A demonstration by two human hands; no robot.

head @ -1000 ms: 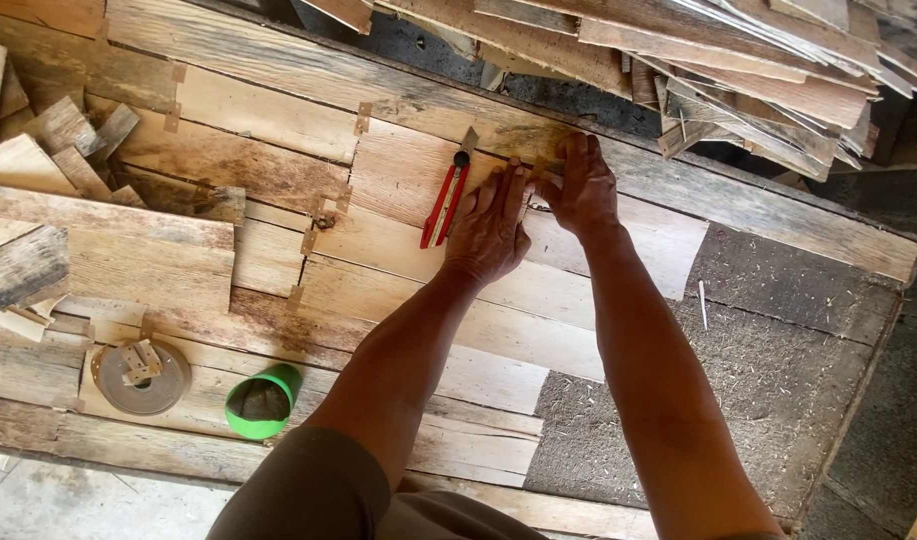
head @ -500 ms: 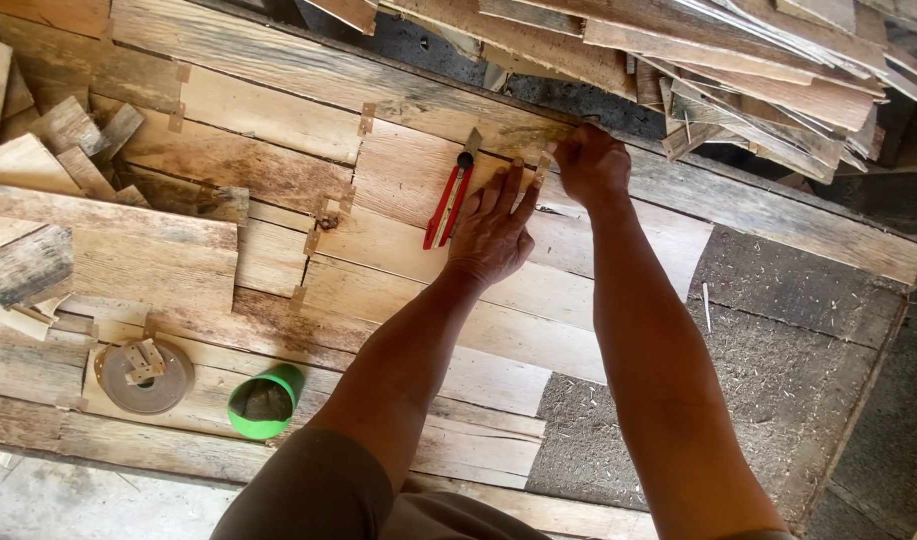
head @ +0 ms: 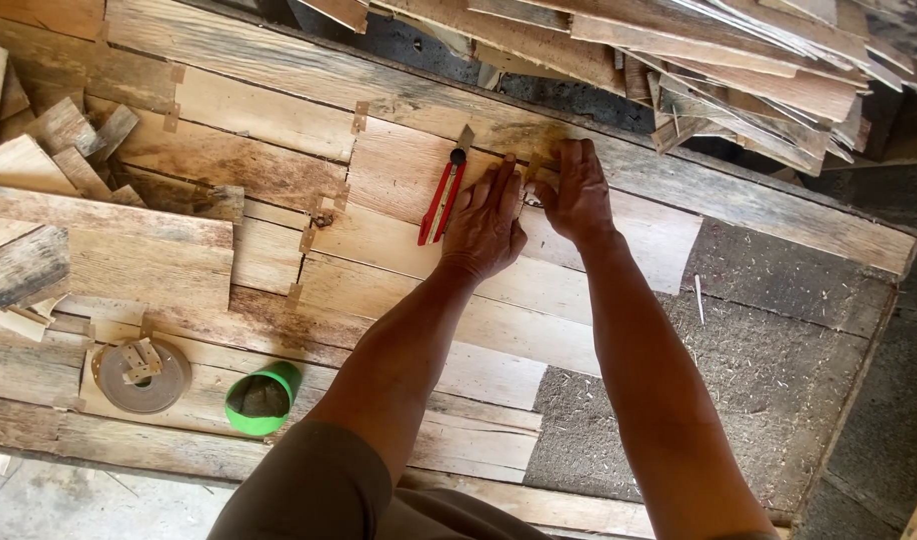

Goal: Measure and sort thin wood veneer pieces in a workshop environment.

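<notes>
Cutter (head: 440, 200) lengthwise, blade away, beside left hand (head: 485, 228)

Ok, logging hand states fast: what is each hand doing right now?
Left hand: open, flat on the veneer sheet, holding nothing.
Right hand: fingers down on a small tape strip at the seam; grip cannot be told.

Bystanders, lower left of the grip

Green cup (head: 260, 399) beside tape roll (head: 141, 375); scrap offcuts (head: 39, 150) far left; stacked veneer strips (head: 739, 70) upper right.
</notes>
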